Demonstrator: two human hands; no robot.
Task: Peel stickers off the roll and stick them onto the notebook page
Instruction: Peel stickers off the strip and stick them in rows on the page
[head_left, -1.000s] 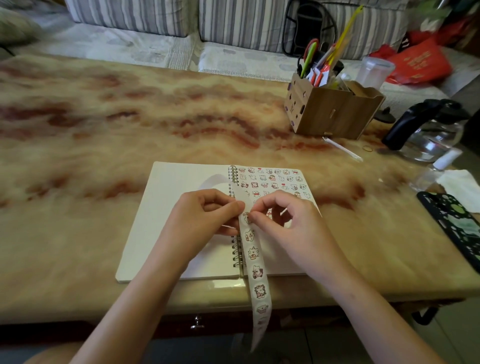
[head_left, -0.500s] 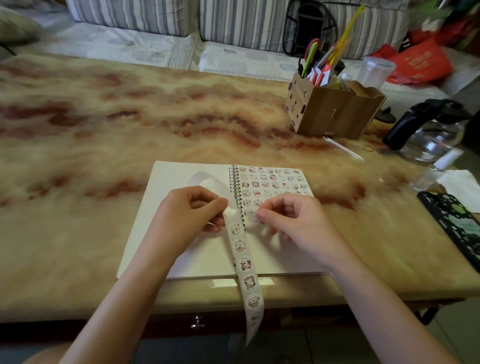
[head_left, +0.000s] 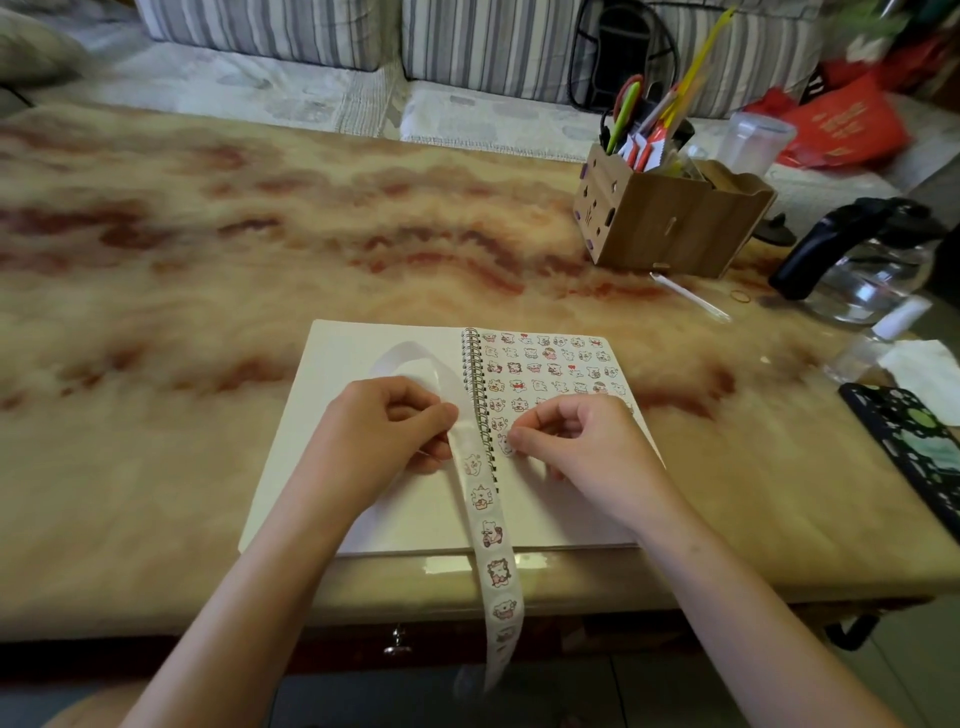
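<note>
Wide bare desk (head_left: 182, 291) left of and beyond the notebook (head_left: 363, 358). Crowded on the right: wooden organizer (head_left: 675, 228), glass kettle (head_left: 872, 265), tissue (head_left: 919, 364), dark patterned case (head_left: 914, 441). Sticker strip (head_left: 491, 540) draped across the near edge.

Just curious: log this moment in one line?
left hand: holds strip | right hand: presses sticker on page

Notebook (head_left: 363, 364) open at near edge of table (head_left: 208, 234). Sticker strip (head_left: 491, 540) across spiral binding, hanging over near edge. Left hand (head_left: 384, 436) on left page, right hand (head_left: 576, 441) on right page. Organiser box (head_left: 670, 223) far right, kettle (head_left: 872, 260) right of it.
</note>
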